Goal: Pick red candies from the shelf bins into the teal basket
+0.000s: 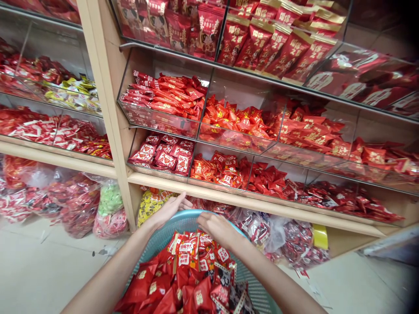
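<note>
A teal plastic basket [153,246] full of red wrapped candies [190,279] sits low in front of me. My left hand [170,209] rests on the basket's far rim with its fingers stretched out flat. My right hand [218,227] lies at the far rim too, fingers curled down over the edge and the topmost candies. The two hands nearly meet at the middle of the rim. Whether the right hand's fingers pinch a candy is hidden.
Wooden shelves [108,100] carry clear acrylic bins [157,117] of red candy packets on several levels. Clear plastic bags of candy [78,205] lie on the tiled floor [39,270] beneath the shelves, left and right of the basket.
</note>
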Demonstrator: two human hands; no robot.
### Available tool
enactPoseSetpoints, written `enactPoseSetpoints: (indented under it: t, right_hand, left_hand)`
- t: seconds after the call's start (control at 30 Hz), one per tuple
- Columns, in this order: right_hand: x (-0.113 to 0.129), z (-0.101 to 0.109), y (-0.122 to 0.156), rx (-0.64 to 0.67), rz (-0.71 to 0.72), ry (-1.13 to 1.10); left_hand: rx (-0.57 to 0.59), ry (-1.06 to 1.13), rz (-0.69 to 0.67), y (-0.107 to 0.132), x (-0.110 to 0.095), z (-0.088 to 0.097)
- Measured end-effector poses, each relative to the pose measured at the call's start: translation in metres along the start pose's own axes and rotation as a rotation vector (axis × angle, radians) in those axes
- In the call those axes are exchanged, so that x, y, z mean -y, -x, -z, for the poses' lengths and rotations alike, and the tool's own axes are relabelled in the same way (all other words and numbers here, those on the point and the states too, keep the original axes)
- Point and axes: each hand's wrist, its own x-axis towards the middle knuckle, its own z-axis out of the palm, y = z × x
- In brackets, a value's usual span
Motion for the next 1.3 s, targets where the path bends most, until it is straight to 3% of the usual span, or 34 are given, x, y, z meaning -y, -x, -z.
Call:
enactPoseSetpoints:
  t: [0.23, 0.43, 0.57, 0.67, 0.87, 1.3]
  right_hand:
    - [-0.028, 0.016, 0.012, -0.278, -0.041, -0.170]
    - [-0.075, 0.033, 0.005, -0.500, -0.320, -0.031]
    - [-0.098, 0.053, -0.001, -0.474, -0.580, 0.267]
    - [-0.106, 0.060, -0.004, -0.436, -0.695, 0.436]
    - [-0.109, 0.051, -0.007, -0.329, -0.756, 0.484]
    - [-0.094, 0.050, -0.003, -0.329, -0.828, 0.445]
  left_hand:
    - [0.008, 0.005, 0.015, -0.001, 0.001, 0.001]
    - [-0.009, 0.008, 0.042, 0.001, -0.002, -0.001]
    - [-0.015, -0.006, 0.026, -0.001, 0.001, 0.000]
    - [-0.015, -0.013, 0.029, -0.002, 0.001, 0.000]
    - [-0.019, -0.005, 0.032, 0.002, -0.005, -0.003]
    - [-0.012, 0.005, 0.035, 0.001, -0.003, -0.002]
